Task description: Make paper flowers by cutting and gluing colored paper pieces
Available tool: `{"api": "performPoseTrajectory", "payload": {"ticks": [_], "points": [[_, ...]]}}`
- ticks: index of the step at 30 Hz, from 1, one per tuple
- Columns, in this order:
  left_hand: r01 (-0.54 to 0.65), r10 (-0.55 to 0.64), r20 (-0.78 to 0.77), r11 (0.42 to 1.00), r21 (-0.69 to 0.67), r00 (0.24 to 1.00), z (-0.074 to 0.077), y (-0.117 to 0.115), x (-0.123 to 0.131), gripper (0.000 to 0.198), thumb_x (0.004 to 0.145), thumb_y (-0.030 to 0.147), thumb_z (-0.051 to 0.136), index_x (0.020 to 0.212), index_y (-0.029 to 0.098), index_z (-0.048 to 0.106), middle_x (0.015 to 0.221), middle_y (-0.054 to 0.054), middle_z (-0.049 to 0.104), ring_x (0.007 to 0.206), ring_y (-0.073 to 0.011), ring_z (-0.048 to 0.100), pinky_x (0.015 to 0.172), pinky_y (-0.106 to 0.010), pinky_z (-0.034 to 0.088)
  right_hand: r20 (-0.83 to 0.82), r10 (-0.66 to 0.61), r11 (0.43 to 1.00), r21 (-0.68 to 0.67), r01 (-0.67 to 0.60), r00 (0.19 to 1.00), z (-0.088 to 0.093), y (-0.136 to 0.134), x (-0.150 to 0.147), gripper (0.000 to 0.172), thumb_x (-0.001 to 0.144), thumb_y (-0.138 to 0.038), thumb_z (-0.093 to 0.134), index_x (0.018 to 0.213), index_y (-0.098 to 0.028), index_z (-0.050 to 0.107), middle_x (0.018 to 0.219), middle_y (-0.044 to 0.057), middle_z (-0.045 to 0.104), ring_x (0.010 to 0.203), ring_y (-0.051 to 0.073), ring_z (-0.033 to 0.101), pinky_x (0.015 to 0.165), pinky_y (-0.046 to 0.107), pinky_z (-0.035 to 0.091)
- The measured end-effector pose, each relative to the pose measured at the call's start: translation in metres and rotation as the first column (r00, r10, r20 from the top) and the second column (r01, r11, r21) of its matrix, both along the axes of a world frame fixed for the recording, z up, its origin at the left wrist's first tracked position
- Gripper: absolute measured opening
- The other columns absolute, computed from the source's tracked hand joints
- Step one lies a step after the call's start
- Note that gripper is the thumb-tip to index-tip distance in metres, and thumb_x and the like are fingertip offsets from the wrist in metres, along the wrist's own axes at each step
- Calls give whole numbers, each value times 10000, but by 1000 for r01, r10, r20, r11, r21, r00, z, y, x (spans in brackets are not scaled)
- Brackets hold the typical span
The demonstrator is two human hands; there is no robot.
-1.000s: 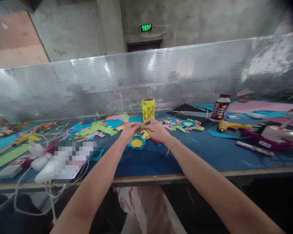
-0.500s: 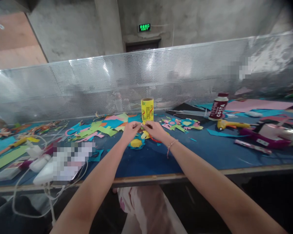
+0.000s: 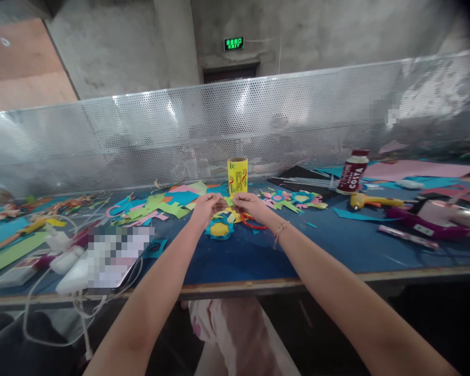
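Note:
My left hand (image 3: 208, 208) and my right hand (image 3: 251, 206) are raised over the table, fingers pinched and facing each other. A small piece of yellow-green paper (image 3: 229, 201) is between the fingertips, partly hidden by them. Just below lies a paper flower (image 3: 219, 230) with a yellow middle and a blue fringed edge. Beside it, under my right hand, sits a red ring-shaped thing (image 3: 253, 224) with yellow paper near it. A yellow printed cardboard tube (image 3: 238, 177) stands upright behind my hands.
Paper scraps (image 3: 172, 203) spread behind on the left, and cut paper flowers (image 3: 301, 197) on the right. Farther right are a brown bottle (image 3: 352, 172), a yellow glue gun (image 3: 372, 201) and a purple holder (image 3: 426, 224). White cables (image 3: 27, 313) and a phone (image 3: 119, 258) lie left.
My hands have drawn slightly apart, so more of the green paper shows between the fingertips. The blue-edged flower and the red ring are less covered.

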State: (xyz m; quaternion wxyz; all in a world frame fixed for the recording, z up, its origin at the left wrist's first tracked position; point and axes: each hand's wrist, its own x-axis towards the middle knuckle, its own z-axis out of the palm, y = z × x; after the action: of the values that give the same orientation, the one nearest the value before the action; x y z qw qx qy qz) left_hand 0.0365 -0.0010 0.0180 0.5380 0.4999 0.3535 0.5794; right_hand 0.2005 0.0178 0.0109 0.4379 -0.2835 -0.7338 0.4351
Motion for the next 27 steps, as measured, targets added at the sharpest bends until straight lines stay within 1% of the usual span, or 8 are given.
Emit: {"api": "performPoseTrajectory", "payload": {"ticks": [2, 4, 7, 9, 11, 19, 23, 27], "points": [[-72, 72, 2, 997, 30, 997, 3, 1, -4, 226, 643, 337, 662, 646, 134, 562, 584, -25, 621, 588, -137, 601, 621, -263, 476, -18, -10, 1000, -13, 10, 1000, 2, 0, 4, 306, 670, -446, 558, 581, -173, 453, 540, -28, 493, 487, 79, 437, 505, 234, 354], [-117, 119, -32, 991, 64, 992, 4, 1, -5, 242, 654, 364, 647, 633, 137, 564, 587, -29, 623, 589, -142, 600, 614, -265, 476, -13, -32, 999, 17, 32, 999, 5, -2, 6, 321, 667, -457, 564, 569, -171, 457, 534, -24, 492, 492, 80, 434, 512, 238, 355], [-62, 83, -144, 987, 146, 986, 2, -1, -1, 239, 651, 369, 651, 692, 140, 597, 635, -30, 629, 612, -137, 594, 619, -258, 478, 33, -77, 993, 95, 73, 997, 6, -5, 6, 332, 666, -460, 573, 548, -168, 466, 501, -30, 467, 482, 80, 423, 501, 237, 345], [-7, 53, -227, 980, 198, 972, 0, -2, 3, 223, 624, 319, 684, 746, 146, 617, 667, -25, 629, 619, -126, 583, 630, -251, 479, 69, -106, 987, 124, 97, 992, 4, -5, 5, 345, 664, -475, 573, 543, -168, 473, 479, -36, 446, 462, 79, 413, 478, 232, 332], [2, 55, -267, 978, 209, 962, -2, -4, 6, 208, 602, 266, 702, 751, 145, 621, 660, -20, 622, 593, -116, 571, 631, -253, 480, 92, -125, 984, 138, 112, 988, 2, -4, 3, 353, 665, -489, 570, 548, -167, 483, 475, -37, 445, 453, 79, 416, 467, 229, 330], [-8, 48, -233, 985, 170, 971, -5, 0, 3, 183, 631, 313, 673, 675, 149, 606, 587, -7, 587, 572, -123, 564, 626, -270, 486, 49, -82, 994, 83, 78, 995, 1, -3, 0, 334, 695, -496, 538, 617, -173, 504, 535, -23, 502, 493, 89, 473, 497, 227, 385], [-12, 42, -185, 988, 157, 982, -5, -1, 4, 193, 603, 314, 689, 650, 146, 605, 569, 5, 575, 555, -111, 549, 615, -259, 480, 85, -125, 982, 151, 112, 988, 2, -5, 0, 316, 711, -465, 532, 609, -167, 511, 546, -16, 504, 507, 91, 468, 504, 229, 379], [17, -8, -127, 998, 66, 992, -4, -3, 4, 185, 578, 290, 703, 625, 143, 602, 542, 4, 579, 537, -115, 555, 601, -261, 477, 82, -162, 972, 186, 145, 983, 2, -6, -2, 293, 708, -439, 540, 619, -161, 527, 553, -12, 500, 518, 94, 462, 504, 232, 369]]}}
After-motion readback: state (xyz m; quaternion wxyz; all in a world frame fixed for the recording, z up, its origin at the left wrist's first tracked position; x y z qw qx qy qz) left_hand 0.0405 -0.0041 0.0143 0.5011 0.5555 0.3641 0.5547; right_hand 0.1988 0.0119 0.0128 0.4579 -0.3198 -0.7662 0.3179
